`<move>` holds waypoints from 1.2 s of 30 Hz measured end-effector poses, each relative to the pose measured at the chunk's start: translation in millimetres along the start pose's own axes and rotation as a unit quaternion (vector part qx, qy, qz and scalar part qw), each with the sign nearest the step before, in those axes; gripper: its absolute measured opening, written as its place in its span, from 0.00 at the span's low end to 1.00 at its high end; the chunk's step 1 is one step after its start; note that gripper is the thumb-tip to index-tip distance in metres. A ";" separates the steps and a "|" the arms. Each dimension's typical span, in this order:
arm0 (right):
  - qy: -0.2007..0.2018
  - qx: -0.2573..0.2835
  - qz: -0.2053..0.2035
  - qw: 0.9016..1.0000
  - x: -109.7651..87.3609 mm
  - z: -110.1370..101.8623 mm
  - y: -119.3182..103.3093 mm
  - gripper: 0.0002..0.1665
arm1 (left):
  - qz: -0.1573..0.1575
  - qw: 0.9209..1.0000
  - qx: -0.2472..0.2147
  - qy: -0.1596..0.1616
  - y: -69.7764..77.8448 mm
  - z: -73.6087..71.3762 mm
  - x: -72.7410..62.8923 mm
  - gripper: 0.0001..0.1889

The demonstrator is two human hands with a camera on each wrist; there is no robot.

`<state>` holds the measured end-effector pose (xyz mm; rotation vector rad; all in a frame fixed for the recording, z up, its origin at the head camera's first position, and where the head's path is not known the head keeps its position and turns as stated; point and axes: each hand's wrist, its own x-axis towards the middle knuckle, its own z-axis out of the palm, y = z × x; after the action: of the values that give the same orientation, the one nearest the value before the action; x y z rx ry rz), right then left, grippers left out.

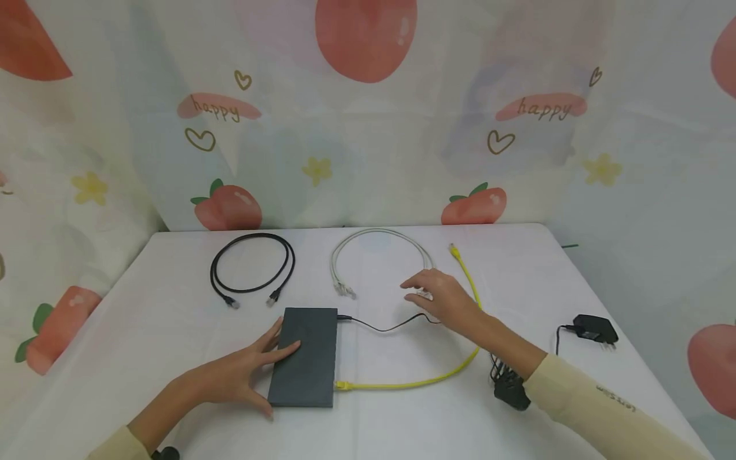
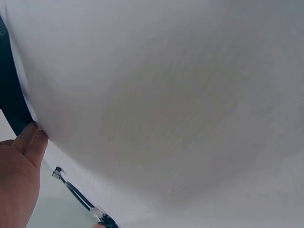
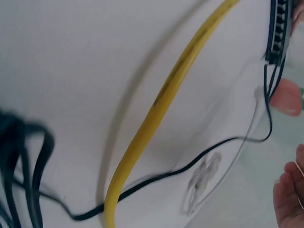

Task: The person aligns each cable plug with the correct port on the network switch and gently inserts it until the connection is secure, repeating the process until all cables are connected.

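A dark flat network switch (image 1: 305, 377) lies on the white table, its row of ports (image 3: 279, 28) facing right. My left hand (image 1: 247, 370) rests at its left edge, straight fingers touching the side and top, thumb by the near corner. A yellow network cable (image 1: 402, 385) and a thin black power cord (image 1: 374, 328) run from the switch's right side. My right hand (image 1: 439, 299) hovers over the right end of a looped white network cable (image 1: 382, 230), thumb and fingers apart. The white cable's left plugs (image 1: 345, 291) show; its right end is partly hidden behind the hand.
A coiled black network cable (image 1: 292, 255) lies at the back left. At the right sit a black power adapter (image 1: 595, 329) and a bundled black cord (image 1: 510, 386), the latter close to my right sleeve. The yellow cable's free plug (image 1: 454, 250) points backward.
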<state>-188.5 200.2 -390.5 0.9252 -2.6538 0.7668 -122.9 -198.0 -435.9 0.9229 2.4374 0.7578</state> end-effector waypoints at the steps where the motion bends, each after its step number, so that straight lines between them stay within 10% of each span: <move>1: -0.003 -0.004 0.006 1.000 0.8 -3.3 7.1 0.16 | 0.000 1.000 0.000 0.000 0.0 -0.1 0.0 0.57; 18: -0.138 -0.035 0.016 0.990 -0.1 2.7 63.5 0.19 | -0.004 1.000 -0.005 0.006 -1.4 2.2 1.9 0.56; 36: -0.131 -0.096 -0.057 0.985 7.8 16.0 73.0 0.12 | -0.014 1.000 -0.002 0.007 -3.3 3.0 0.8 0.56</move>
<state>-241.2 236.0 -430.3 1.1813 -2.8014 0.3768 -123.3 -198.4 -440.3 0.8823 2.4541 0.7612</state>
